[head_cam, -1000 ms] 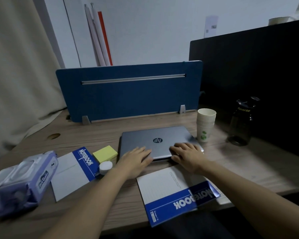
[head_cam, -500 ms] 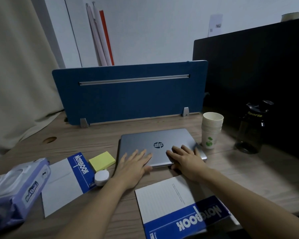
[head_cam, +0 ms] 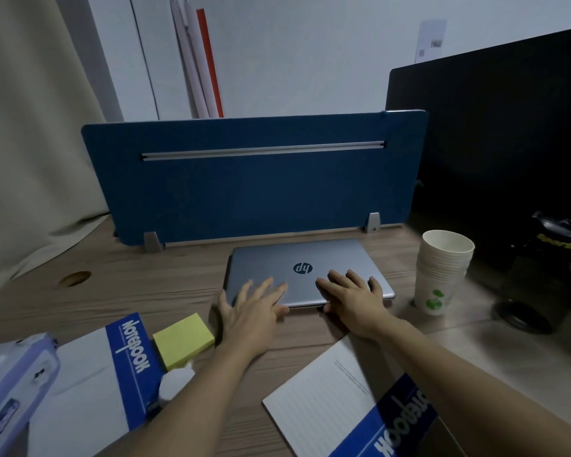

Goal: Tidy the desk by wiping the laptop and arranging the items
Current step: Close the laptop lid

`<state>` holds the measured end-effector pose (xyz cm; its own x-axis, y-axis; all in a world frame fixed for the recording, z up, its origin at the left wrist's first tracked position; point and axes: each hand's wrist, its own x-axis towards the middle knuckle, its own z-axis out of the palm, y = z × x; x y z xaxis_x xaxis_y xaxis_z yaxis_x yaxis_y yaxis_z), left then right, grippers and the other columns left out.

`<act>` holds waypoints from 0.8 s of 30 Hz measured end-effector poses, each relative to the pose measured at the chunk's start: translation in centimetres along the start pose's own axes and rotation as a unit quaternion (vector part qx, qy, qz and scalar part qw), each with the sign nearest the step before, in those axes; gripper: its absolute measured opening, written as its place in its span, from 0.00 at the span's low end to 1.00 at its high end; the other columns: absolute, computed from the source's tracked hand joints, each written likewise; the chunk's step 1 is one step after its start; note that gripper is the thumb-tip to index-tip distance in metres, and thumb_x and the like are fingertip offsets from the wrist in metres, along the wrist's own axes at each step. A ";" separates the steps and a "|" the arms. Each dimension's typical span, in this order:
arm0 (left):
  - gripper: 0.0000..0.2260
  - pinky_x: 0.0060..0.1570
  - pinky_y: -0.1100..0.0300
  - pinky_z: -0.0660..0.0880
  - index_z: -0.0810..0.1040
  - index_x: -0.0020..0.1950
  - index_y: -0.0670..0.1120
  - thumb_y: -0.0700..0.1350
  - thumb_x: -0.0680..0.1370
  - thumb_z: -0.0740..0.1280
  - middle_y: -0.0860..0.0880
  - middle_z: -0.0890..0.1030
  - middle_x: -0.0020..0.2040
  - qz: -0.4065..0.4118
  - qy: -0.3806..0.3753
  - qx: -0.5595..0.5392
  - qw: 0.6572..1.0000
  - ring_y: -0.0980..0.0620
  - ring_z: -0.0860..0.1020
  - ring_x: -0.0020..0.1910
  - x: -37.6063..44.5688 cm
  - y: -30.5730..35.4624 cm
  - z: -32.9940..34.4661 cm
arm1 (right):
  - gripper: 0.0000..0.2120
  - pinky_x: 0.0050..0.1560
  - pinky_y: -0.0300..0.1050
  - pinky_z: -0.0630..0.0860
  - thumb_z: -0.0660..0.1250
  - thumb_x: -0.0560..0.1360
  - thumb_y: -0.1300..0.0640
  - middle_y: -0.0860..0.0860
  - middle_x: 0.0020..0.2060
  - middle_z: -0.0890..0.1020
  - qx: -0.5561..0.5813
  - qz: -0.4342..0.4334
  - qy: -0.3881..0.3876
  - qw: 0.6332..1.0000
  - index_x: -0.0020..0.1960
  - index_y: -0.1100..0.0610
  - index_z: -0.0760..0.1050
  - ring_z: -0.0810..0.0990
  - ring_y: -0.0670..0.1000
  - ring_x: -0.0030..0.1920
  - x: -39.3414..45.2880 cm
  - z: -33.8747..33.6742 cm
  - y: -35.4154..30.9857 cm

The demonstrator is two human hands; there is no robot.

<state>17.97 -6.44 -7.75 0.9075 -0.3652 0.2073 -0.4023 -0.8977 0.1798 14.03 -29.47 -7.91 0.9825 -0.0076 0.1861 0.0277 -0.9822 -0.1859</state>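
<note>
My left hand [head_cam: 254, 313] and right hand [head_cam: 355, 300] lie flat, fingers apart, clamping nothing, on the near edge of the closed laptop [head_cam: 305, 270] at the worktop [head_cam: 185, 278] centre. Sliding it calls for even pressure, clear of the paper cups [head_cam: 442, 272].

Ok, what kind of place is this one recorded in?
Most likely an office or study workstation: a wooden desk with a blue divider screen, a closed laptop and notebooks.
</note>
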 end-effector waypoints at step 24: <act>0.26 0.71 0.34 0.47 0.56 0.77 0.60 0.65 0.80 0.50 0.55 0.52 0.80 -0.060 0.019 -0.074 0.995 0.52 0.45 0.78 3.4 -0.4 1.3 | 0.22 0.74 0.54 0.46 0.58 0.81 0.44 0.46 0.77 0.63 0.081 -0.013 0.034 0.996 0.74 0.43 0.65 0.55 0.49 0.77 3.9 0.2 1.3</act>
<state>21.39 -7.68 -8.33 0.9458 -0.2461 0.2118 -0.3078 -0.8870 0.3441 17.98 -30.73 -7.63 0.9664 -0.0013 0.2569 0.0873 -0.9388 -0.3332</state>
